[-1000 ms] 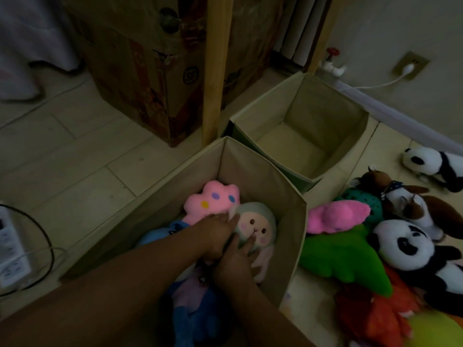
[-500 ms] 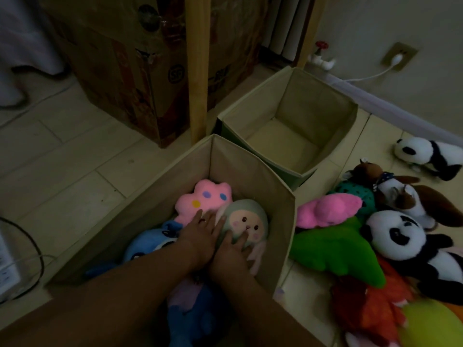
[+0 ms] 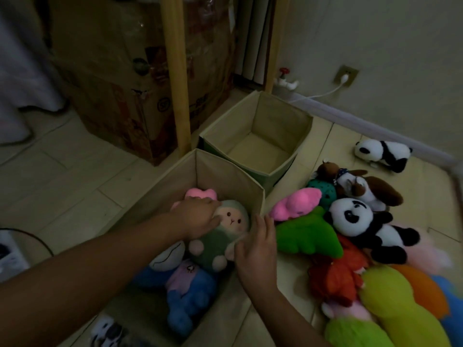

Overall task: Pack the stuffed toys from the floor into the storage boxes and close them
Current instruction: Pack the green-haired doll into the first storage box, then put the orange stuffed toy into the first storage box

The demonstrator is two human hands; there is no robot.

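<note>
From the head camera, I am looking down at my two bare arms reaching into the near box (image 3: pixel 226 176), a beige fabric bin standing open on the floor (image 3: pixel 75 176). My left hand (image 3: pixel 198 217) is lying over the green doll (image 3: pixel 223 236), its fingers (image 3: pixel 213 204) curving around the top of the doll's head. The doll is lying face up inside the near box, against the right wall. My right hand (image 3: pixel 258 249) is resting at that wall's rim, fingers straight and relaxed, their tips touching the fabric edge just beside the doll; it is gripping nothing. A pink toy (image 3: pixel 200 194) is peeking out behind my left hand, and a blue toy (image 3: pixel 188 304) is lying lower in the same box.

The far box (image 3: pixel 280 118) is standing open just behind the near one, holding nothing that I can see. To my right, more toys are lying heaped on the floor: a pink plush (image 3: pixel 295 204) on a green plush (image 3: pixel 308 236), a big panda (image 3: pixel 360 226), a brown dog (image 3: pixel 360 186), a red plush (image 3: pixel 338 274) and a yellow plush (image 3: pixel 400 309). A small panda (image 3: pixel 383 154) is lying apart near the wall. A cardboard carton (image 3: pixel 120 78) is standing behind a wooden post (image 3: pixel 175 71).
</note>
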